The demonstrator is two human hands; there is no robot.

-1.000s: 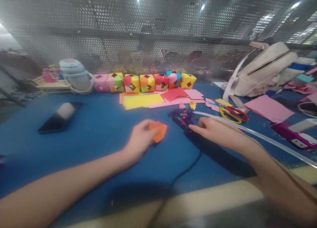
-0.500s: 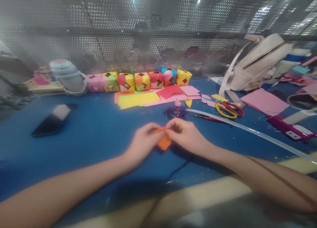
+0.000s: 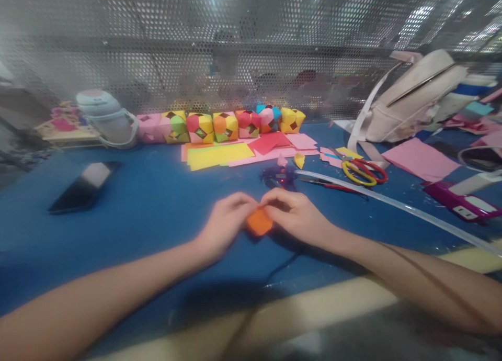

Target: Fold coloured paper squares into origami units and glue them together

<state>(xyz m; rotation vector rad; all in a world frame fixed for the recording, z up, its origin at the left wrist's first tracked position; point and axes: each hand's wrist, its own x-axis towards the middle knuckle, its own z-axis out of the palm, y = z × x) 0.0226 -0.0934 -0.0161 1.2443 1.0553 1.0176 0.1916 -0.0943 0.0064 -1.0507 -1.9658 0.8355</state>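
A small folded orange paper piece (image 3: 259,222) sits between my two hands just above the blue table (image 3: 157,199). My left hand (image 3: 225,222) pinches its left side with closed fingers. My right hand (image 3: 292,212) grips its upper right side, fingers curled onto it. Both hands meet at the piece near the middle of the table. Part of the paper is hidden by my fingers.
A row of coloured paper cubes (image 3: 219,126) lines the mesh wall, with flat paper sheets (image 3: 235,153) in front. A phone (image 3: 84,185) lies left, scissors (image 3: 363,171) and a clear tube (image 3: 396,206) right, a bag (image 3: 408,107) far right. A black cable (image 3: 282,261) runs under my hands.
My right hand came left from the purple object to the orange paper and took hold of it. Both hands now hold the piece, which looks more compact than before.
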